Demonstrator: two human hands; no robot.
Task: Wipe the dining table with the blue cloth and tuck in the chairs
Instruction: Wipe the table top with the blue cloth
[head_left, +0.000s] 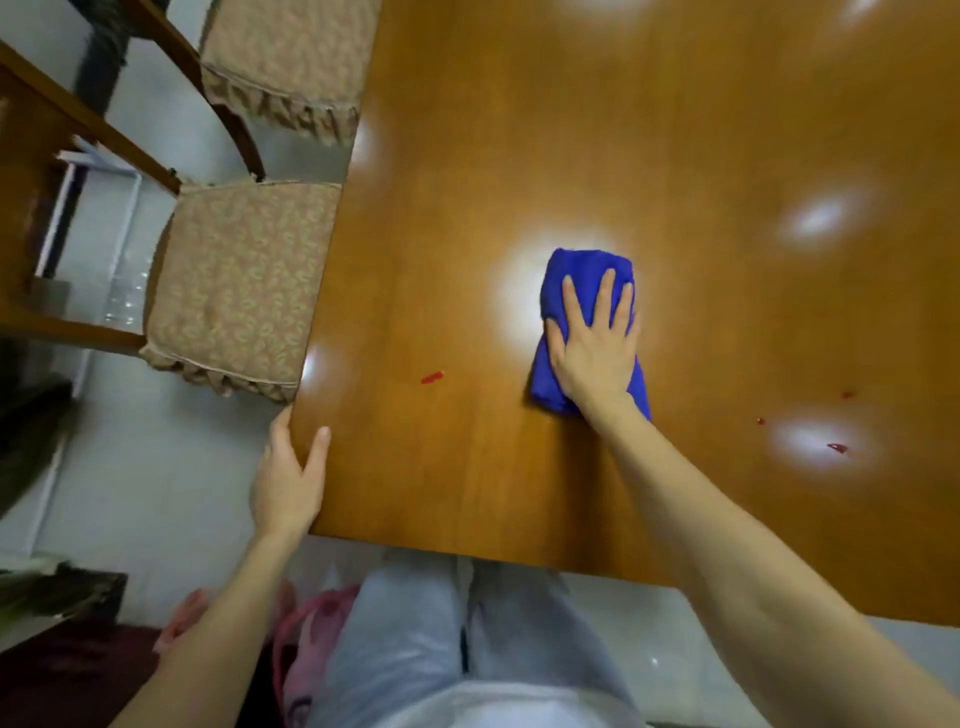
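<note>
Here, one glossy wooden counter (675, 130) fills most of the view, with bright light patches on its surface. Two chairs stand along its nine o'clock side, both with patterned beige cushions and frilled edges. The nearer chair (234, 280) has its seat touching the counter's edge, and the farther chair (280, 62), toward eleven o'clock, has its seat partly under the top.

Two bare hands are in view. The left hand (285, 473) holds the counter's edge near the seven o'clock corner, thumb lying on top and the other fingers against the side. The right hand (592, 348) lies flat near the middle of the counter, its fingers (605, 291) straight and spread, pressing down on the one blue cloth (571, 270). The cloth is bunched lengthwise under the palm and shows past both the fingertips and the wrist.

Four red marks lie on the counter. One smear (432, 378) is at eight o'clock from the cloth. Three smaller specks (837, 448) are well apart from it at four o'clock.
</note>
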